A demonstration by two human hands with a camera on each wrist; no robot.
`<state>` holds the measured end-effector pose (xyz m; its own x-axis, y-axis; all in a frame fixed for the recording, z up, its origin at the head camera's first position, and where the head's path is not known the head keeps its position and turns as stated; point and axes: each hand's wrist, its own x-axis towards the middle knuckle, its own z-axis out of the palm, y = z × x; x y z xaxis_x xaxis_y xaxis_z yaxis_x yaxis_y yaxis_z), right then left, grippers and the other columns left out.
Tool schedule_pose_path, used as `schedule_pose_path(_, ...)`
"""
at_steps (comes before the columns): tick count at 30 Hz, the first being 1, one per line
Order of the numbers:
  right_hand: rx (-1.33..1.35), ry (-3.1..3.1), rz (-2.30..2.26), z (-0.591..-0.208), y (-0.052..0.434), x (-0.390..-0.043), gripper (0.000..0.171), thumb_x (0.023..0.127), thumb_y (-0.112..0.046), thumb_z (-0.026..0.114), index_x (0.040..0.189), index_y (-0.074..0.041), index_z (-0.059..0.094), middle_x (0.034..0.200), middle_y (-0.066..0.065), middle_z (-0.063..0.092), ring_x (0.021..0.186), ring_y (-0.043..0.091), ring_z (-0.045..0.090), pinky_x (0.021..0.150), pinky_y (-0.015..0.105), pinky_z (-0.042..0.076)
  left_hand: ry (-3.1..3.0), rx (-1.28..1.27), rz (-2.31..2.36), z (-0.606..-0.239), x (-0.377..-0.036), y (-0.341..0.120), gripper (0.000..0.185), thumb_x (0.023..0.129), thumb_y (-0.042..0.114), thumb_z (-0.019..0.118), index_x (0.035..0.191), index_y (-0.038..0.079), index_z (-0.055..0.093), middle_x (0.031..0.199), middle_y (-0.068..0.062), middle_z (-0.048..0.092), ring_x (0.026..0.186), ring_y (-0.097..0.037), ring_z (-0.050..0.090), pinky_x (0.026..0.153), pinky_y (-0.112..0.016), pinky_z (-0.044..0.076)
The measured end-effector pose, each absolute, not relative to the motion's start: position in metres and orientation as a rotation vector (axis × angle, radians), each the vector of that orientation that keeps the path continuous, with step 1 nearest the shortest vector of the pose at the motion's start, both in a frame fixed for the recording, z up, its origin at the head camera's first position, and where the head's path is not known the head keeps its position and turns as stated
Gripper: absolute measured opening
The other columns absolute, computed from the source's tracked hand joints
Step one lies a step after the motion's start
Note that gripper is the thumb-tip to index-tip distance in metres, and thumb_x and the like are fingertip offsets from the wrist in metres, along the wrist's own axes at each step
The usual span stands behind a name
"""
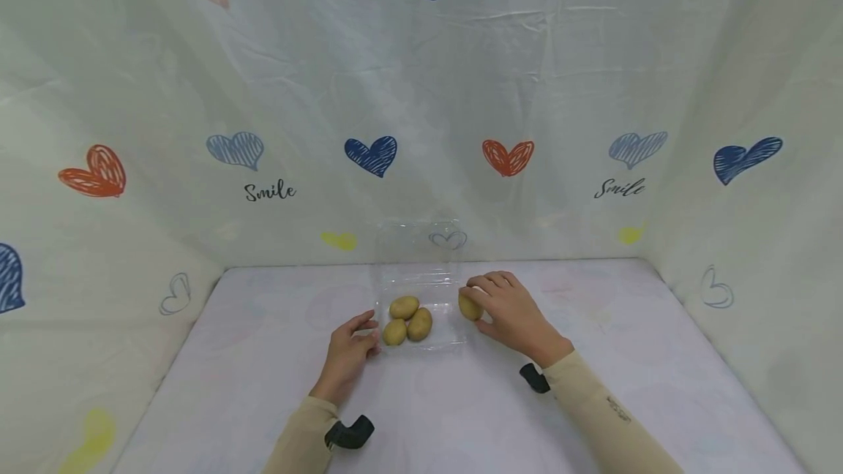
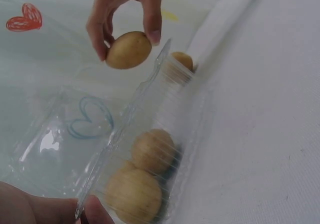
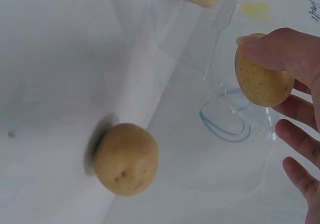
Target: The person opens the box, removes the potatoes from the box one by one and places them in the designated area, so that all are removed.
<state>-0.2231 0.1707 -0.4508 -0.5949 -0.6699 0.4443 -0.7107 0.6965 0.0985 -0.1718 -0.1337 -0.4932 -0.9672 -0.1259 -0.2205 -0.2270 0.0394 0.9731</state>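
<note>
The right hand (image 1: pixel 510 313) pinched a potato (image 1: pixel 469 306) at the clear tray's (image 1: pixel 454 342) rim, probably loading it, while the left hand (image 1: pixel 349 353) gripped the tray's edge.

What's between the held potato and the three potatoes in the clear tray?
Only the clear tray's side wall. In the left wrist view the right hand pinches the potato just outside that wall; the three potatoes lie inside.

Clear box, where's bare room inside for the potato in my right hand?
The box's right half, beside the right hand holding the potato, is bare. Its left half is crowded: three potatoes by the left hand.
</note>
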Motion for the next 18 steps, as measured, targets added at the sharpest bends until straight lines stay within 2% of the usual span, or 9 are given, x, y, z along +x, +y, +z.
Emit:
schedule_pose_path(11,0.991,-2.441,0.163,-0.455,0.198,-0.223,0.062,0.066,-0.014,0.101,0.121,-0.012,0.072,0.118,0.005,0.070,0.111,0.030,0.064,0.103,0.048,0.052,2.213,-0.384,2.085,-0.493,-0.171,-0.134,0.047,0.102,-0.009,0.059,0.148,-0.011,0.051,0.134,-0.027,0.057,0.081,-0.012,0.060,0.070,-0.022,0.058)
schedule_pose_path(18,0.938,-2.442,0.179,-0.462,0.217,-0.222,0.061,0.066,-0.012,0.101,0.121,-0.010,0.072,0.119,0.008,0.070,0.110,0.032,0.064,0.101,0.051,0.052,2.204,-0.371,2.093,-0.493,-0.172,-0.134,0.047,0.103,-0.008,0.058,0.149,-0.011,0.050,0.135,-0.028,0.055,0.082,-0.012,0.060,0.071,-0.021,0.058)
